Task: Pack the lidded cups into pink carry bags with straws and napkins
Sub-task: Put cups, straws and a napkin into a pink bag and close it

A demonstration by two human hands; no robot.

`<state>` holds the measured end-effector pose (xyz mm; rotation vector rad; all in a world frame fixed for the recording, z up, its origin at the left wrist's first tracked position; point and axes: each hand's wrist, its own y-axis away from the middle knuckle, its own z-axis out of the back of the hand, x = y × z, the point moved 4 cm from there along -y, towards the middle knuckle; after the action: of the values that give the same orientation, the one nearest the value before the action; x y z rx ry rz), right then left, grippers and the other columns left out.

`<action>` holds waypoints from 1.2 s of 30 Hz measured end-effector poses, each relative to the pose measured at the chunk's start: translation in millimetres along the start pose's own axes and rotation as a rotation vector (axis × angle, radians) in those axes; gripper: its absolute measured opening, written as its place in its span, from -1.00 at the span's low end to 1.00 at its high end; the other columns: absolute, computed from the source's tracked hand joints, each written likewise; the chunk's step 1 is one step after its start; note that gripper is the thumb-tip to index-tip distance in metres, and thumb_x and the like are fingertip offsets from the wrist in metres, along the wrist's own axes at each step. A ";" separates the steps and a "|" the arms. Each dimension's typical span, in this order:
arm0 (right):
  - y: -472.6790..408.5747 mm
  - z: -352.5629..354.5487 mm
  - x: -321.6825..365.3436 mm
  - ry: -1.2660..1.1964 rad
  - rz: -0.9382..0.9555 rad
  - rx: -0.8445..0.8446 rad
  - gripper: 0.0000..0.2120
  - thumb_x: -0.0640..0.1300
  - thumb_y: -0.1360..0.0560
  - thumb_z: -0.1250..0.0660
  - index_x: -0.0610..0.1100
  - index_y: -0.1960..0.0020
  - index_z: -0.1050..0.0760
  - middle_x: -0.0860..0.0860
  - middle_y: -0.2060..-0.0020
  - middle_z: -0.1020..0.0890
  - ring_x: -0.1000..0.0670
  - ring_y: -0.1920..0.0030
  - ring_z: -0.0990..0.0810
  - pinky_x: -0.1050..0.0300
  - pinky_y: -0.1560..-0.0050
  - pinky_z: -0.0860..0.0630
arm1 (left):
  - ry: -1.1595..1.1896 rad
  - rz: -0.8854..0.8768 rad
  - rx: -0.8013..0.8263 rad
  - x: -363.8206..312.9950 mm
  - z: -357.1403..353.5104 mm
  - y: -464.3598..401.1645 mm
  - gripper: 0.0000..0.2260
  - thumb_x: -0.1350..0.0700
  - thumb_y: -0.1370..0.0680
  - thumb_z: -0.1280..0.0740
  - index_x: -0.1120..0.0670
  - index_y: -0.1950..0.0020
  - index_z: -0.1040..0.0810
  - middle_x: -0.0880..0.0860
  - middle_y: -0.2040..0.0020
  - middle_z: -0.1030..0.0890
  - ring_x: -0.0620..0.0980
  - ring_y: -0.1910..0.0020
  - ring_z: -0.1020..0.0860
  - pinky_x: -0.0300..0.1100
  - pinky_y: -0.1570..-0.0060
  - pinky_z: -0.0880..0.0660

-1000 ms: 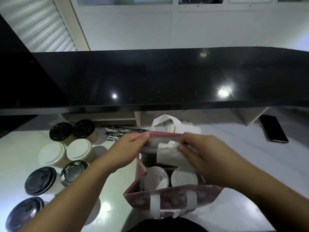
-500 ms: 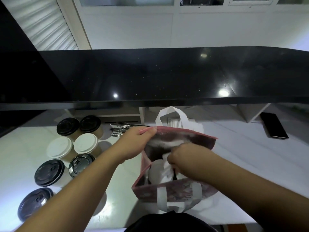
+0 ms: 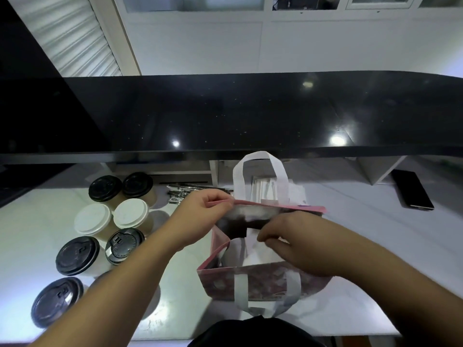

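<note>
To the left of your left hand (image 3: 200, 216) the lidded cups (image 3: 110, 221) stand grouped on the white counter (image 3: 30, 221), black lids and white lids mixed. That hand pinches the far rim of the pink carry bag (image 3: 260, 281), holding it open, with the wrapped straws (image 3: 183, 192) just beyond your knuckles. Your right hand (image 3: 295, 244) reaches into the bag's mouth, fingers curled on a white napkin (image 3: 253, 251). Well off to its right lies a dark phone (image 3: 412, 189)

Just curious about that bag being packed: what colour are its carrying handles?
White. The handles on the pink bag show best in the head view.
</note>
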<state>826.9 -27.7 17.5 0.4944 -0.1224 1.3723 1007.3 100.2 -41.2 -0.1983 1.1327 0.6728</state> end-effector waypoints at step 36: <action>46.0 -86.8 -117.5 -1.194 -0.399 -0.411 -0.83 -0.12 -0.61 -0.38 0.13 -0.12 -0.57 -0.07 0.04 -0.76 -0.15 -0.01 -0.73 -0.36 -0.22 -0.54 | 0.315 0.148 -0.137 49.8 -19.9 59.8 -0.60 0.34 -0.57 -0.47 -0.03 -0.25 -0.45 0.14 -0.17 -0.55 -0.04 0.11 -0.64 -0.19 0.10 -0.61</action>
<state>741.1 -93.8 -90.7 0.8720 -1.1828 0.4881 969.5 157.6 -82.9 -0.3479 1.4130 0.8728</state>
